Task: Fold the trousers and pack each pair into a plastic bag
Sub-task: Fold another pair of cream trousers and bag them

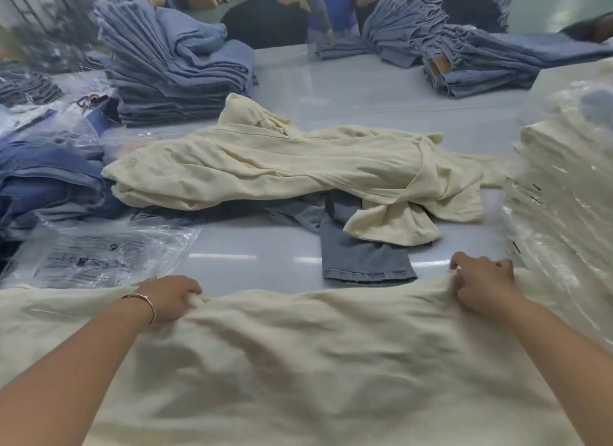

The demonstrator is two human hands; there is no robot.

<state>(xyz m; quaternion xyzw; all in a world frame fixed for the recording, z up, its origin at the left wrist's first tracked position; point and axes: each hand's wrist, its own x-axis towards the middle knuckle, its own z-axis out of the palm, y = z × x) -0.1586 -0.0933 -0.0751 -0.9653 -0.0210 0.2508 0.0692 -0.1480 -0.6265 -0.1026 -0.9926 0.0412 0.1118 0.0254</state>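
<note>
A cream pair of trousers (315, 356) lies spread across the near edge of the table, covering most of the lower view. My left hand (170, 298) grips its far edge on the left, fingers curled into the cloth. My right hand (481, 286) grips the same edge on the right. Empty clear plastic bags (99, 253) with black print lie flat at the left, just beyond my left hand.
A heap of loose cream trousers (282, 166) lies mid-table over a blue denim pair (361, 253). Bagged cream trousers (564, 186) are stacked at the right. Folded blue jeans stand in stacks at back left (172, 70), back right (464, 54) and left (49, 176).
</note>
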